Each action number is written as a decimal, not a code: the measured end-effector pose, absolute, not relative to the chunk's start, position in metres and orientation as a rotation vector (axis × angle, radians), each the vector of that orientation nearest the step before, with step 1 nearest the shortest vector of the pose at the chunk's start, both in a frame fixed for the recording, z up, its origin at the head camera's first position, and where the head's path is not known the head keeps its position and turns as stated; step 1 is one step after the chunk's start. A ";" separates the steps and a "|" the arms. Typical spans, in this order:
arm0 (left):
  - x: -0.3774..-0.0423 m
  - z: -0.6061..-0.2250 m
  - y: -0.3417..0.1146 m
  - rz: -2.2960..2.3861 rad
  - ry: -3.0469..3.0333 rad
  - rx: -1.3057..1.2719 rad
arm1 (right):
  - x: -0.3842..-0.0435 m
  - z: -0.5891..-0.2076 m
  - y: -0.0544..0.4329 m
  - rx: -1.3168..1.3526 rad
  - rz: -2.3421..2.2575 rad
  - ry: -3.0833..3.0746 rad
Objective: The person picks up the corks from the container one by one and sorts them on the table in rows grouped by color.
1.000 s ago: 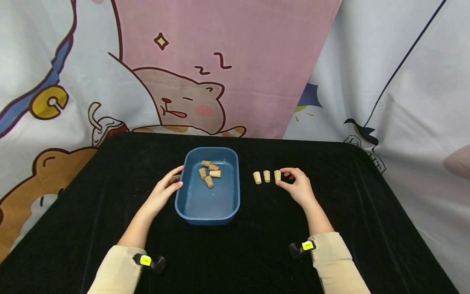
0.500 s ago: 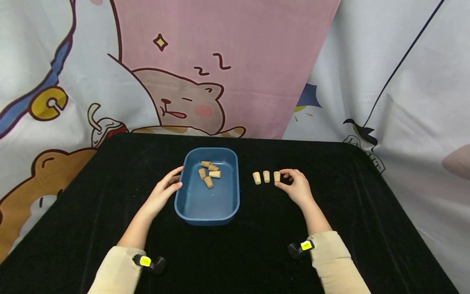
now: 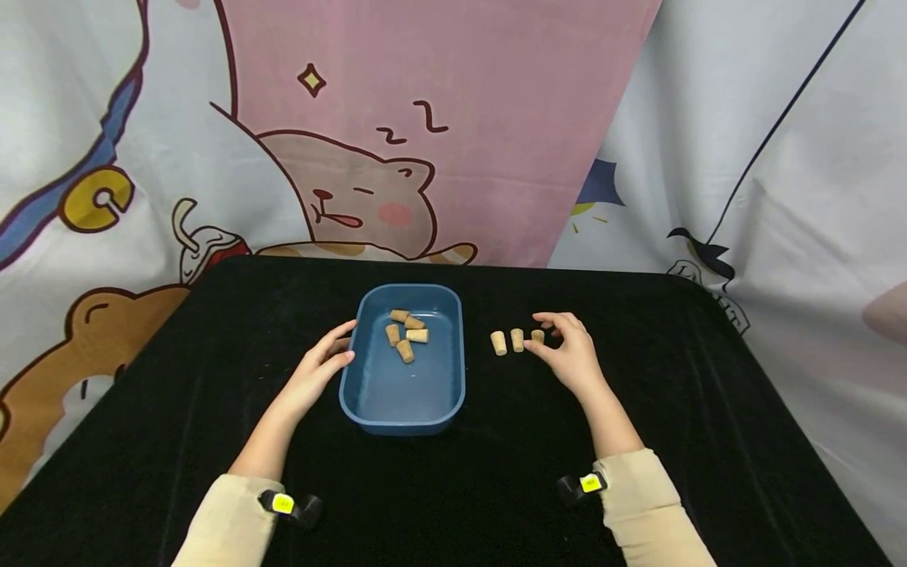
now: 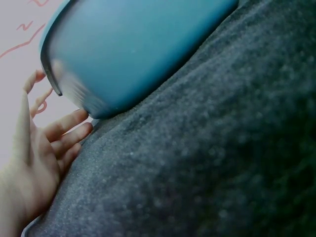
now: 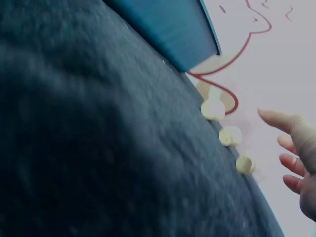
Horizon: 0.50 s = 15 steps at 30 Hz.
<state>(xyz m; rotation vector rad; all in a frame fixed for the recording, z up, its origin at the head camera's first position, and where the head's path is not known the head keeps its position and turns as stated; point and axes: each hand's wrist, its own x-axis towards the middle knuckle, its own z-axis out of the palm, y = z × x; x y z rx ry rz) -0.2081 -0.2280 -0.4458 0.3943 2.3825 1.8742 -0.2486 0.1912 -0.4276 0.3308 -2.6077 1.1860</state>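
Observation:
A blue rectangular tub [image 3: 402, 398] stands on the black cloth with several corks [image 3: 405, 352] lying in its far half. My left hand [image 3: 312, 374] rests its fingertips against the tub's left side; in the left wrist view the fingers [image 4: 74, 118] reach to the tub wall [image 4: 123, 49], loosely extended. To the right of the tub, a left cork [image 3: 499, 343], a middle cork [image 3: 517, 340] and a right cork [image 3: 538, 336] stand in a row. My right hand [image 3: 575, 358] hovers by the right cork, thumb and fingers spread apart, gripping nothing. The thumb partly covers that cork.
Black cloth [image 3: 496, 488] covers the table. Behind it hangs a printed curtain [image 3: 510, 142] with cartoon animals. Each sleeve cuff carries a small black wrist camera, one at the left cuff [image 3: 305, 510] and one at the right cuff [image 3: 572, 488].
My right hand has let go of the right cork; its thumb and fingers have opened and shifted slightly left over it. The left hand and the tub stay put.

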 end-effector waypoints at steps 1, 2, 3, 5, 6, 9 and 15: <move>-0.208 -0.446 -0.228 1.873 2.383 0.392 | -0.248 -0.425 0.188 0.350 1.191 -2.590; -0.208 -0.445 -0.228 1.872 2.383 0.391 | -0.247 -0.423 0.186 0.369 1.199 -2.571; -0.208 -0.445 -0.228 1.872 2.383 0.390 | -0.246 -0.421 0.183 0.387 1.205 -2.555; -0.208 -0.445 -0.227 1.870 2.385 0.390 | -0.244 -0.418 0.176 0.422 1.223 -2.524; -0.208 -0.445 -0.227 1.870 2.387 0.389 | -0.243 -0.416 0.172 0.436 1.234 -2.512; -0.208 -0.445 -0.227 1.870 2.384 0.389 | -0.241 -0.411 0.161 0.469 1.257 -2.499; -0.208 -0.445 -0.227 1.884 2.375 0.390 | -0.238 -0.403 0.139 0.546 1.332 -2.478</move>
